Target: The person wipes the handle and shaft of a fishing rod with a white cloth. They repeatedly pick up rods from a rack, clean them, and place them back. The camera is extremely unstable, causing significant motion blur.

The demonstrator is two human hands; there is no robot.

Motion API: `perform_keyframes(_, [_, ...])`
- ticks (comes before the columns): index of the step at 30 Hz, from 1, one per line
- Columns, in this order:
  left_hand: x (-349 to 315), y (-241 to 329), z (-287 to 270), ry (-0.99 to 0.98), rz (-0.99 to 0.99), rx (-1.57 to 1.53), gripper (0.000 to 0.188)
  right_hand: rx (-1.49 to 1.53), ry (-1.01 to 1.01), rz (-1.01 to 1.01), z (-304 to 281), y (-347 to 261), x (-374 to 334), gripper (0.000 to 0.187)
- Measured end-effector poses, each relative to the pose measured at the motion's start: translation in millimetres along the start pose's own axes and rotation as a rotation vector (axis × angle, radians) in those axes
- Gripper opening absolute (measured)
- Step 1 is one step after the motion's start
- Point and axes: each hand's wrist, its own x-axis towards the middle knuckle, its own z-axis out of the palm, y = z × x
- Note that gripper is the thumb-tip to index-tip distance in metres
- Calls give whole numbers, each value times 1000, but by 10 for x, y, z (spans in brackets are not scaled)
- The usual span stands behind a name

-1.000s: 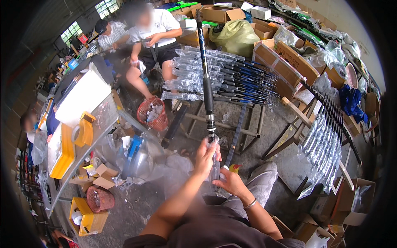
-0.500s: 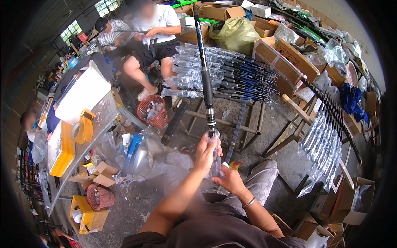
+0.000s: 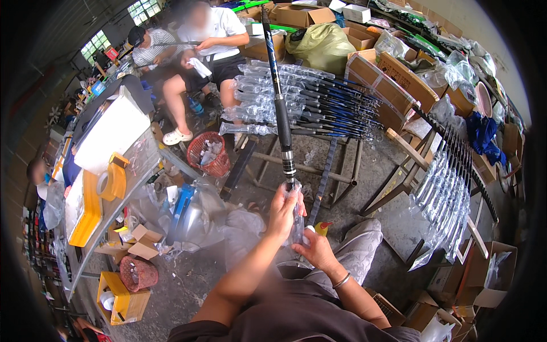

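Observation:
A fishing rod (image 3: 283, 122) stands nearly upright before me, its black grip and silver-ringed fitting above my hands. My left hand (image 3: 283, 211) is closed round its lower part, where a clear plastic sleeve (image 3: 297, 228) covers it. Just below and to the right, my right hand (image 3: 316, 249) is closed beside the sleeve's lower end, with a small white object (image 3: 309, 229) showing between its fingers; its kind is unclear. Past that hand a small yellow and red item (image 3: 322, 228) shows near my right leg. The rod's bottom end is hidden.
Several sleeved rods (image 3: 319, 102) lie on a metal frame ahead; more sleeved rods (image 3: 441, 199) lean on a rack at right. A red basket (image 3: 208, 154) stands near a seated co-worker (image 3: 219, 34). At left is a table with yellow tape rolls (image 3: 114, 179); cardboard boxes (image 3: 305, 16) fill the back.
My hands keep their hold, and the rod's upper end has shifted slightly left. The seated co-worker's foot has moved left, and a white cloth or paper now shows in that person's hand.

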Motion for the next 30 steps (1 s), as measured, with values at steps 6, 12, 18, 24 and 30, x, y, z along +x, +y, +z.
perform_keyframes(6, [9, -16, 26, -47, 0, -11, 20, 6, 9, 54, -12, -14, -35, 37])
perform_keyframes(12, [14, -79, 89, -89, -11, -30, 23, -1, 31, 59, -41, 39, -86, 39])
perform_keyframes(18, [36, -113, 146, -116, -30, -27, 24, 30, 96, 13, -54, 82, -129, 39])
perform_keyframes(24, [100, -222, 357, -151, -16, 15, 25, 118, 215, -6, -124, 149, -227, 37])
perform_keyframes(30, [129, 44, 1265, -725, 194, 422, 85, 162, 497, -70, -801, -24, -689, 33])
